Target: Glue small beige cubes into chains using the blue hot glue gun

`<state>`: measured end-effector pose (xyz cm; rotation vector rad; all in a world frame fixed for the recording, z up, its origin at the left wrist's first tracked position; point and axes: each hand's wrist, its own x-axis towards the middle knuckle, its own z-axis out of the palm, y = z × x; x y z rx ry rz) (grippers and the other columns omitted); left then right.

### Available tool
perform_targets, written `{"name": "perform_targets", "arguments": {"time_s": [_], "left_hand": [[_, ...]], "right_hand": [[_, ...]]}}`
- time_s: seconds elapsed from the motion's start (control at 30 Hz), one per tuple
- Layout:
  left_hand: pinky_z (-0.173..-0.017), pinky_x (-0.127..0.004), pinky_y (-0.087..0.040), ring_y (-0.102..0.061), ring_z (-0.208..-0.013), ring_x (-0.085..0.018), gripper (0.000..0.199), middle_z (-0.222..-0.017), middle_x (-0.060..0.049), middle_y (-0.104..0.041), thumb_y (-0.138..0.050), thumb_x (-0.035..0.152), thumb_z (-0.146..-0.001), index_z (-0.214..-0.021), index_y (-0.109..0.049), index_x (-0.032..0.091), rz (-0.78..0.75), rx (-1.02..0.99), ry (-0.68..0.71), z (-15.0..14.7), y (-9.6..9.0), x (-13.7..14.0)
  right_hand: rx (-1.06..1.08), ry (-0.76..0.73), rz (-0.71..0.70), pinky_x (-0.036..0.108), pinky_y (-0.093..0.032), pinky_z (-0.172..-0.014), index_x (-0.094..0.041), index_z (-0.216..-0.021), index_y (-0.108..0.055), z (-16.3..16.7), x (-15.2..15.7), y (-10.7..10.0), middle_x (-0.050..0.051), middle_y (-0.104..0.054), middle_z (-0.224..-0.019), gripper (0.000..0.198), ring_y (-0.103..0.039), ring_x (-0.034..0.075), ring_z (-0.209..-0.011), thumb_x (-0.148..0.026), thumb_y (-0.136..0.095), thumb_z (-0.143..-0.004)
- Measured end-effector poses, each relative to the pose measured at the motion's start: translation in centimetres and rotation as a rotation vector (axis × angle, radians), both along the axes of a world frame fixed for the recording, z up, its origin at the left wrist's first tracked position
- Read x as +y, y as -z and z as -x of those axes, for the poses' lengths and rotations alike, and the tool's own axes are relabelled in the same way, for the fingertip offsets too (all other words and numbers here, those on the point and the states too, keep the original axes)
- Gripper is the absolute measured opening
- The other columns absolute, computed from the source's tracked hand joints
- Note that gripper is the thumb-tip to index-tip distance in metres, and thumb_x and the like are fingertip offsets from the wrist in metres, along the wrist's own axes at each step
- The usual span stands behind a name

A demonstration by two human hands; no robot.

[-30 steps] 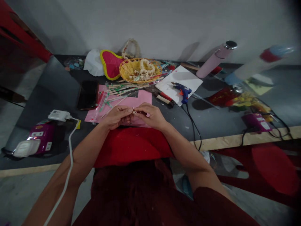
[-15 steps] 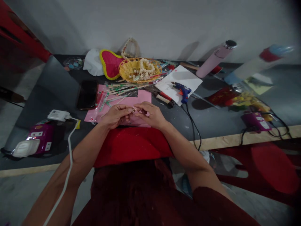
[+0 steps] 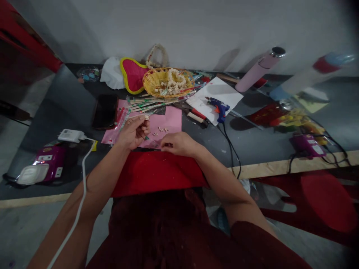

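Observation:
My left hand (image 3: 131, 131) is closed over the pink sheet (image 3: 173, 118), pinching a small cream-coloured piece (image 3: 146, 117) between thumb and forefinger. A little green tip (image 3: 146, 138) shows under its lower fingers; I cannot make out what it belongs to. Several small pale pieces (image 3: 162, 129) lie loose on the sheet between the hands. My right hand (image 3: 179, 143) rests low at the sheet's near right edge, fingers curled and pressed together. Whatever its fingertips hold is hidden or too small to name.
Behind the sheet are green-marked sticks (image 3: 146, 105) and a yellow wicker basket (image 3: 150, 88) with strung pale pieces. To the right lie pliers (image 3: 198, 117) and a blue glue gun (image 3: 220, 106) on white paper. A black phone (image 3: 105, 112) and purple power block (image 3: 50, 160) are left.
My hands have parted. The left has risen slightly with the cream piece, and the right has dropped toward the near edge. Loose pale pieces on the sheet now show between them.

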<state>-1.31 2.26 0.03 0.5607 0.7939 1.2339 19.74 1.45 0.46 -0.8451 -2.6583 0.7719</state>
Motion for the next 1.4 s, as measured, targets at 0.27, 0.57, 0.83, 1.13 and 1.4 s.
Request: {"name": "perform_targets", "arguments": {"time_s": [0.27,0.57,0.83,1.13,1.4], "left_hand": [[-0.046,-0.014,-0.043,-0.048,-0.05,-0.003,0.021,-0.064,0.0,-0.062,-0.082,0.024,-0.068,-0.075,-0.067,0.011,-0.02,-0.003,0.045,-0.2,-0.1,-0.2],[-0.046,-0.015,-0.041,-0.048,-0.05,-0.004,0.018,-0.064,0.0,-0.062,-0.08,0.024,-0.07,-0.075,-0.067,0.012,0.011,0.026,0.056,-0.4,-0.6,-0.5],[-0.046,-0.015,-0.042,-0.048,-0.049,-0.003,0.019,-0.064,0.0,-0.063,-0.08,0.024,-0.07,-0.076,-0.068,0.012,-0.019,0.046,0.088,-0.4,-0.4,-0.6],[-0.046,-0.016,-0.042,-0.049,-0.05,-0.004,0.024,-0.065,-0.002,-0.062,-0.083,0.024,-0.065,-0.077,-0.068,0.009,-0.039,0.019,0.104,-0.3,-0.4,-0.8],[-0.047,-0.014,-0.043,-0.049,-0.05,-0.003,0.018,-0.065,-0.001,-0.062,-0.08,0.023,-0.07,-0.076,-0.067,0.011,-0.023,0.014,0.104,0.0,-0.4,-0.6]], "right_hand": [[-0.147,-0.025,0.006,0.023,-0.042,-0.07,-0.025,-0.113,-0.067,1.4,-0.9,0.3,0.001,-0.074,-0.105,0.027,-0.066,0.015,-0.093,-0.04,-0.06,-0.091],[-0.236,-0.044,-0.246,0.025,-0.042,-0.063,-0.023,-0.096,-0.07,2.7,-1.8,1.6,0.003,-0.075,-0.096,0.026,-0.066,0.017,-0.088,-0.033,-0.046,-0.097],[-0.041,0.373,-0.294,0.027,-0.045,-0.078,-0.02,-0.106,-0.066,0.2,0.9,1.4,0.007,-0.071,-0.109,0.022,-0.063,0.019,-0.098,-0.023,-0.047,-0.095],[0.063,0.519,-0.263,0.028,-0.044,-0.081,-0.018,-0.104,-0.065,-0.8,2.3,2.3,0.008,-0.071,-0.104,0.024,-0.062,0.02,-0.095,-0.018,-0.043,-0.095],[0.04,0.905,-0.304,0.028,-0.037,-0.065,-0.02,-0.08,-0.058,-6.2,3.1,-0.1,0.005,-0.062,-0.069,0.036,-0.056,0.017,-0.066,-0.042,-0.037,-0.098]]}}
